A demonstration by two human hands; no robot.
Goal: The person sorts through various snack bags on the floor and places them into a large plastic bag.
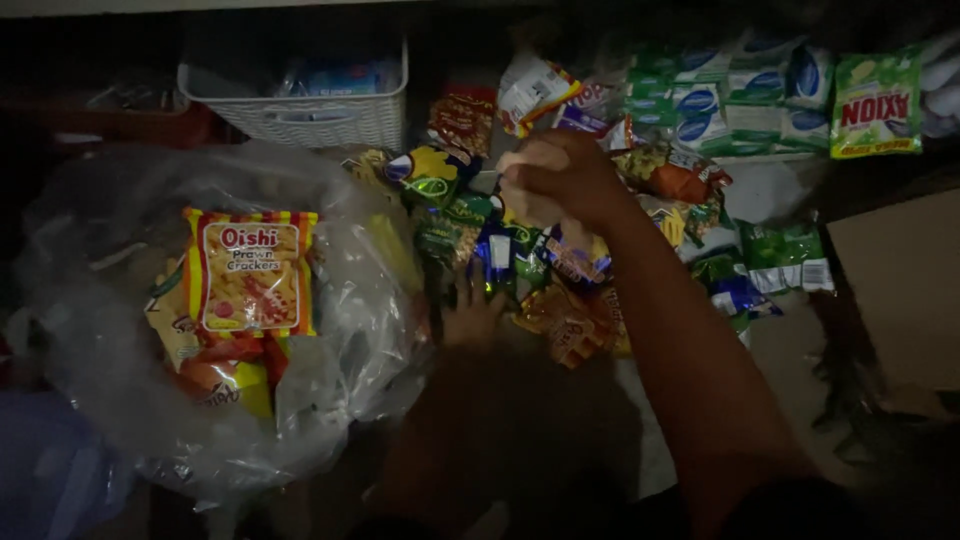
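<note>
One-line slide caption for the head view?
Right hand and left hand sort small snack packets beside a clear plastic bag of cracker packs.

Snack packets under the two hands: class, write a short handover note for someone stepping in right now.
Right hand: closed in a fist over the heap of small snack packets; what it grips is unclear.
Left hand: fingers spread, resting on the heap's near edge.
Clear plastic bag on the left holds a cracker packet and others.
White basket stands behind.
Most packets lie loose outside the bag.
</note>
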